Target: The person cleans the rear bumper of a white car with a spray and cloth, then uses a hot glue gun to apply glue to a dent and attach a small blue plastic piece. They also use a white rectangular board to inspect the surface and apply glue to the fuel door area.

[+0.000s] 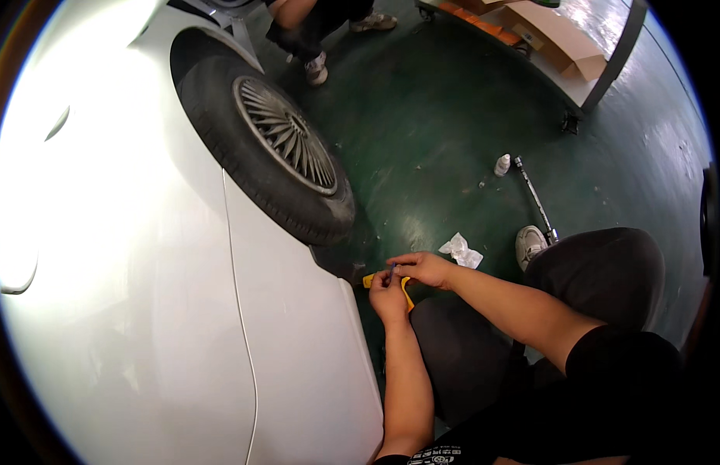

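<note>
Dark blue and slim: pinching a small piece [392,271] in the fingers of the left hand [388,301], meeting it with the right hand [427,270], cannot tell how firmly; just behind, yellow object [368,280]; beyond, near black tyre [259,177], white car [143,310].

The slim, dark-blue thing [392,271] is small and stands nearly upright between the fingertips of the left hand [389,296] and the right hand [427,270]; its lower part is hidden by the left fingers, so its full shape cannot be told; the yellow thing [368,280] is bright and larger, and it shows on both sides of the left hand, with a curved strip at the right side; its middle is covered, and whether it is held or only lies beneath is unclear.
</note>
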The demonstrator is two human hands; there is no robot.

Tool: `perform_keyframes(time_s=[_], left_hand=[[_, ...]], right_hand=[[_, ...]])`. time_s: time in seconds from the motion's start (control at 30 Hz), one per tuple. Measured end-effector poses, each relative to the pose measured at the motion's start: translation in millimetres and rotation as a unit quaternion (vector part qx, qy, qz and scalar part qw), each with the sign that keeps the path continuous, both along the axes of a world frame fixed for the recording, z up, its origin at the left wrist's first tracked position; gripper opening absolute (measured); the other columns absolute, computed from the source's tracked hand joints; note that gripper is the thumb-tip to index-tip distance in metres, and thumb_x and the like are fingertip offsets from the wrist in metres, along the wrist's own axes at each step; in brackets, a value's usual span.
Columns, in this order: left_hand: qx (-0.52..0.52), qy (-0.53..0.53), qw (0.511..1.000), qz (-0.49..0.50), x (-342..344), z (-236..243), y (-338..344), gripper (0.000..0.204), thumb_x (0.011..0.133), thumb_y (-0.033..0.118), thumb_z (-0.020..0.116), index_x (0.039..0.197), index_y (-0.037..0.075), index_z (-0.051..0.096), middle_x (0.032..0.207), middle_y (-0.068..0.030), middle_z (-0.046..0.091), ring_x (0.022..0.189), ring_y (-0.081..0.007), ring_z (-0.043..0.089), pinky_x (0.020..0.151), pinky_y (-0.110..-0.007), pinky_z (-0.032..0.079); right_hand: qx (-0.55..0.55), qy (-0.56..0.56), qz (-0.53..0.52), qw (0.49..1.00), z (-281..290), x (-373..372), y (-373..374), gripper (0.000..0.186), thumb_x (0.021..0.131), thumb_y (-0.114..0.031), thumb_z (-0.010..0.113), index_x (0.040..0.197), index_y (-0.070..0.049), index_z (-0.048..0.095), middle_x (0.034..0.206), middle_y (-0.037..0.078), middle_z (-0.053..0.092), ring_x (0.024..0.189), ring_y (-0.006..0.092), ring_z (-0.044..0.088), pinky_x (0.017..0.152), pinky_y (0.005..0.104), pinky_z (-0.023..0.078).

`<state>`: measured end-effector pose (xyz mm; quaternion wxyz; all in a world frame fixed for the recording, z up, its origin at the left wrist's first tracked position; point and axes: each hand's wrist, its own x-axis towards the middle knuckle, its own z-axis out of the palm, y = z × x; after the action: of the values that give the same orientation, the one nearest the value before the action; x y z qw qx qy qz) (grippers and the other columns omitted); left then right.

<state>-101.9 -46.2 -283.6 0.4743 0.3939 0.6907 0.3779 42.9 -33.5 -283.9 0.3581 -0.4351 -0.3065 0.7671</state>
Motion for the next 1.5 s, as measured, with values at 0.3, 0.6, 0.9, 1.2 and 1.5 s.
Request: perform_keyframes(time_s=[0.3, 0.6, 0.9, 1.2, 1.5], left_hand=[[0.022, -0.029, 0.997, -0.070, 0, -57, -3, 0.034, 0.093, 0.021, 0.077, 0.122, 0.005, 0.069, 0.103, -0.0064, 0.071, 0.091, -0.0153, 0.066, 0.080, -0.029, 0.053], [-0.211, 0.405, 0.888, -0.049, -21, -157, -74, 0.077, 0.076, 0.047, 0.087, 0.128, -0.001, 0.056, 0.134, -0.0217, 0.061, 0.124, -0.0423, 0.058, 0.105, -0.052, 0.047], [-0.088, -0.233, 0.966, 0.070, 15, -48, -19, 0.031, 0.094, 0.022, 0.077, 0.108, -0.004, 0.067, 0.094, -0.0062, 0.068, 0.082, -0.0156, 0.065, 0.074, -0.031, 0.053], [0.041, -0.371, 0.904, -0.209, 64, 125, -28, 0.038, 0.096, 0.004, 0.066, 0.130, -0.009, 0.059, 0.114, -0.0149, 0.071, 0.113, -0.0277, 0.068, 0.104, -0.040, 0.051], [0.059, -0.471, 0.850, -0.230, 111, 173, -54, 0.076, 0.067, 0.001, 0.059, 0.142, 0.003, 0.047, 0.103, -0.0126, 0.059, 0.092, -0.0250, 0.062, 0.086, -0.037, 0.052]], right_hand=[[0.094, -0.273, -0.136, 0.948, 58, 118, 17, 0.025, 0.099, -0.027, 0.066, 0.102, -0.004, 0.073, 0.082, 0.008, 0.073, 0.067, 0.0175, 0.069, 0.064, 0.0353, 0.057], [0.161, -0.479, -0.111, 0.856, 278, 260, -7, 0.035, 0.094, -0.034, 0.074, 0.107, -0.001, 0.073, 0.089, 0.001, 0.067, 0.076, 0.0083, 0.058, 0.067, 0.0254, 0.048], [0.097, -0.483, -0.160, 0.855, 302, 306, -77, 0.030, 0.092, -0.029, 0.077, 0.103, -0.001, 0.075, 0.084, 0.002, 0.067, 0.073, 0.0095, 0.059, 0.065, 0.0262, 0.048], [0.176, -0.435, -0.100, 0.877, 315, 282, -60, 0.032, 0.093, -0.021, 0.074, 0.118, 0.000, 0.075, 0.094, 0.006, 0.073, 0.078, 0.0117, 0.063, 0.073, 0.0282, 0.055], [0.209, -0.363, -0.139, 0.897, 300, 248, -55, 0.028, 0.093, -0.015, 0.072, 0.117, -0.001, 0.071, 0.097, 0.004, 0.072, 0.084, 0.0108, 0.066, 0.078, 0.0266, 0.054]])
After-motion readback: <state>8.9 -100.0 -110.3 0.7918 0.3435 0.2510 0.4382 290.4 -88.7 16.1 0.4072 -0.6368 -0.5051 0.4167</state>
